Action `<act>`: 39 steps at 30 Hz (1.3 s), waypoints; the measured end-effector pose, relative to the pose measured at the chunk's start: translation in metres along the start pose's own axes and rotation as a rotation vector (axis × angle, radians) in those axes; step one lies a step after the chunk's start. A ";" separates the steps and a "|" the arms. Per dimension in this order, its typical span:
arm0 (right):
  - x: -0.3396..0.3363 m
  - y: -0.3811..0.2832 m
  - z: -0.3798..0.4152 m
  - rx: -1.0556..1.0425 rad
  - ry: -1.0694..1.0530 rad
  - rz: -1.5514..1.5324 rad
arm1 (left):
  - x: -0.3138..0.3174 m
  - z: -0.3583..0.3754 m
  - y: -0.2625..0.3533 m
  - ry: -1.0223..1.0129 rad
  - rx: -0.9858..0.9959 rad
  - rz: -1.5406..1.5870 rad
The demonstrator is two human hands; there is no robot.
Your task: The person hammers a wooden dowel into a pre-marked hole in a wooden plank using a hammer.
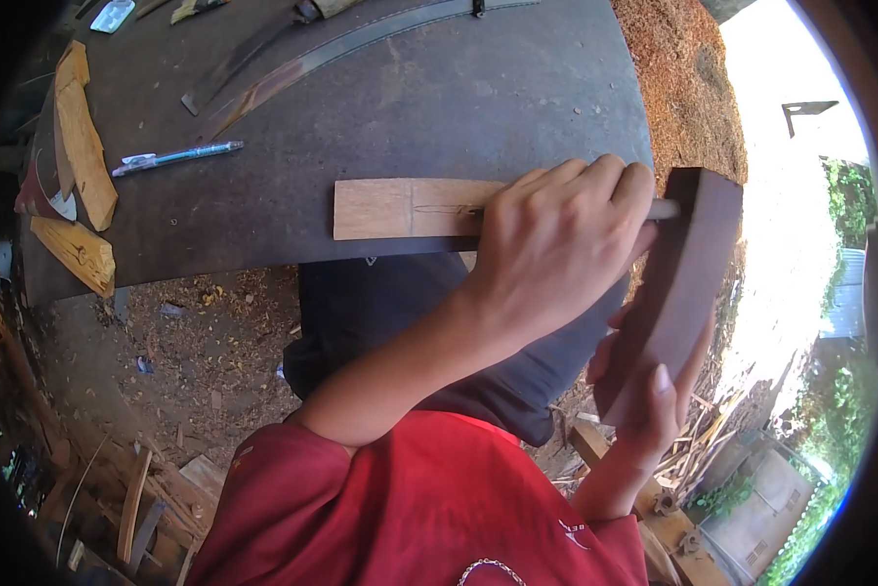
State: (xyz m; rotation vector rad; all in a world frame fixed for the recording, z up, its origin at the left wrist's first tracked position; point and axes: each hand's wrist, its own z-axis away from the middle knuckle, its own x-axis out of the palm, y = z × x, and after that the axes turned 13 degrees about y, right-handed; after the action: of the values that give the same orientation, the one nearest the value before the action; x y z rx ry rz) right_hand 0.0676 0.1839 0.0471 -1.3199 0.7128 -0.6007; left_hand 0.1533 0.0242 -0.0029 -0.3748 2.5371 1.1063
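My left hand is closed around a slim chisel, its grey butt end sticking out to the right. Most of that tool is hidden by my fingers; a dark tip shows on the wood at the left. Under it lies a pale wooden piece along the table's near edge, with a line across it and a narrow outline drawn lengthwise. My right hand grips a dark wooden block by its lower part, thumb on the near face. The block's upper part is beside the chisel's butt; contact cannot be made out.
On the dark table lie a blue pen, a long curved strap-like strip and a blade-like tool. Split wood pieces sit at the left edge. Sawdust is piled beyond the right edge; wood scraps litter the ground.
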 end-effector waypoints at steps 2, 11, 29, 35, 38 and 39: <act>-0.003 0.005 -0.001 -0.080 0.104 -0.053 | -0.002 0.002 -0.001 -0.001 0.021 0.027; 0.008 0.011 0.025 0.033 0.161 -0.048 | -0.010 0.005 -0.005 -0.034 0.082 0.097; 0.007 0.009 0.022 -0.030 0.151 -0.047 | -0.013 0.004 -0.007 -0.019 0.065 0.060; 0.009 0.017 0.022 -0.081 0.039 -0.050 | -0.013 0.003 -0.011 -0.030 0.048 0.063; 0.001 0.010 0.016 -0.118 0.077 -0.069 | -0.015 0.004 -0.010 -0.022 0.051 0.073; 0.002 0.012 0.013 -0.216 0.168 -0.137 | -0.016 0.004 -0.010 -0.021 0.046 0.066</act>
State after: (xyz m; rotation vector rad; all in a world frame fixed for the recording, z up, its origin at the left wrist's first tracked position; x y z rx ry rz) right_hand 0.0780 0.1928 0.0360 -1.5399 0.8475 -0.7678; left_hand 0.1722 0.0218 -0.0055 -0.2679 2.5687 1.0679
